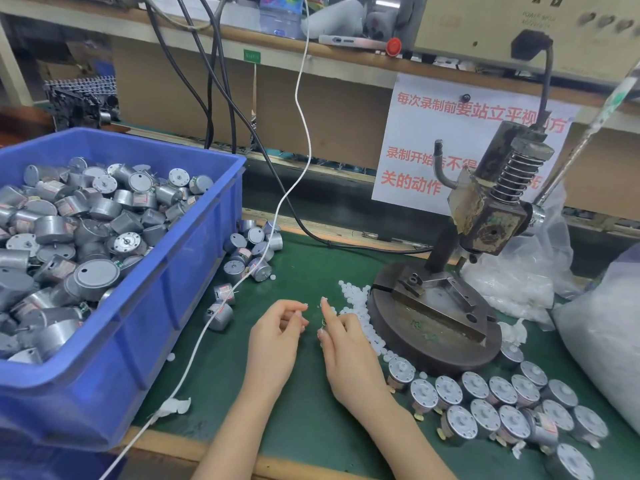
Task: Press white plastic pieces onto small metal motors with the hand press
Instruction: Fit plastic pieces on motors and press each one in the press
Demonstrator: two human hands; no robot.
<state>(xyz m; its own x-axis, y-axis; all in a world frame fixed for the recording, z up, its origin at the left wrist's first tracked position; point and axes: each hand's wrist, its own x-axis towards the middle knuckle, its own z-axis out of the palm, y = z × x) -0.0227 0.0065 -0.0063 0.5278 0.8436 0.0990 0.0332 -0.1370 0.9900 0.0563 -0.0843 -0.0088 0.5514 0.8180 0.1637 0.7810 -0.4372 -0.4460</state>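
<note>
My left hand [277, 337] hovers over the green mat [304, 403] with its fingers loosely curled and nothing visible in them. My right hand [346, 351] is just beside it, index finger raised and the other fingers curled; a small green speck shows under them, and whether they hold anything is hidden. A pile of small white plastic pieces [356, 299] lies right behind my right hand, against the round base [433, 344] of the rusty hand press [485, 216]. The press fixture holds no motor. Metal motors [502, 400] with white tops lie in rows at the right front.
A blue bin [156, 306] full of motors [86, 220] stands at the left, with loose motors [249, 251] beside it. A white cable [221, 306] crosses the mat. Plastic bags [602, 341] of white parts sit at the right. The press lever [588, 133] rises at the upper right.
</note>
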